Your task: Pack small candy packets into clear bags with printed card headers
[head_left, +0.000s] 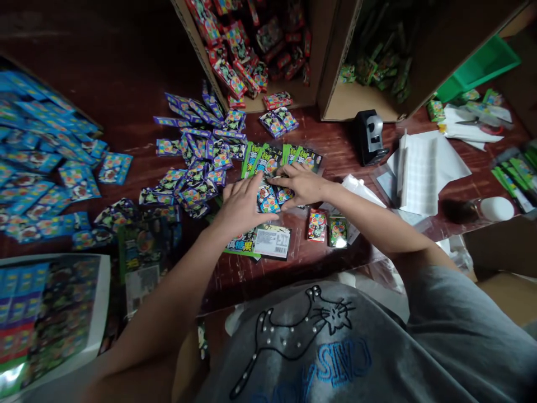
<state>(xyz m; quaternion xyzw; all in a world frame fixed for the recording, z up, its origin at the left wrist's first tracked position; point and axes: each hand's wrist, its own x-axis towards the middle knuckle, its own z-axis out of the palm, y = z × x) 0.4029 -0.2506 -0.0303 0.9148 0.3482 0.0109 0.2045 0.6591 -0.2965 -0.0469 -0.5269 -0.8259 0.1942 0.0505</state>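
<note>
In the middle of the table, a small blue candy packet (267, 198) and a purple candy packet (285, 195) lie side by side between my hands. My left hand (241, 204) is around the blue one, its thumb along the lower edge and its fingers at the upper left. My right hand (302, 183) covers part of the purple one, fingers stretched across its top and thumb below. Beneath and behind them are green-and-black printed bags (262, 158). Close by lie a red candy packet (316, 225), a green candy packet (338, 231) and a bag with a white label (272, 242).
Purple packets (197, 184) and blue packets (37, 168) are heaped leftward. Cardboard boxes hold red packets (235, 45) and green packets (377, 70) at the back. A black tape dispenser (369, 137), white tray (419, 174), white-capped bottle (495, 209) and green bin (478, 67) stand rightward.
</note>
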